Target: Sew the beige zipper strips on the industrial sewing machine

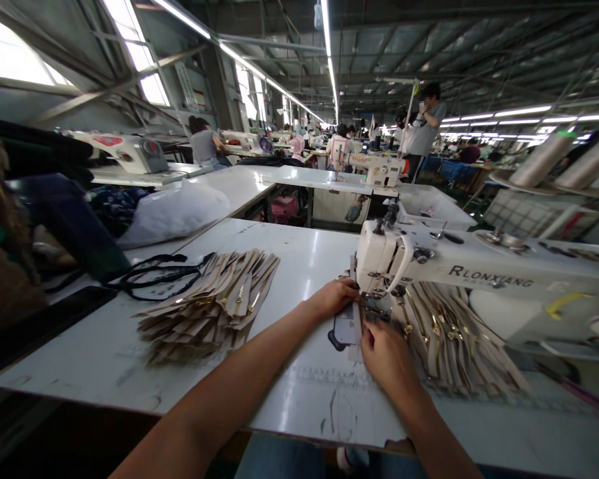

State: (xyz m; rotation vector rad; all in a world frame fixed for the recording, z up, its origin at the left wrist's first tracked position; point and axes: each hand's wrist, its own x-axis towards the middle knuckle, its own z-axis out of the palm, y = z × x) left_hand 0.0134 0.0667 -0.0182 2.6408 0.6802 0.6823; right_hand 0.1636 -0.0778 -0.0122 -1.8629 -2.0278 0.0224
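Our left hand point(335, 297) and right hand point(387, 352) pinch a small pale fabric piece point(348, 324) at the needle of the white sewing machine point(479, 269); one beige zipper-strip stack point(212, 303) lies left, a second stack point(452, 342), likely sewn, right

The left hand point(335, 297) and right hand point(387, 356) are bare, with bare forearms above blue trousers point(279, 462).

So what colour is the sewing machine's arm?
The sewing machine is white, best in head view.

White table point(299, 266) bears sewing machine point(479, 273), left stack point(209, 303), right stack point(454, 339), black cord point(154, 276).
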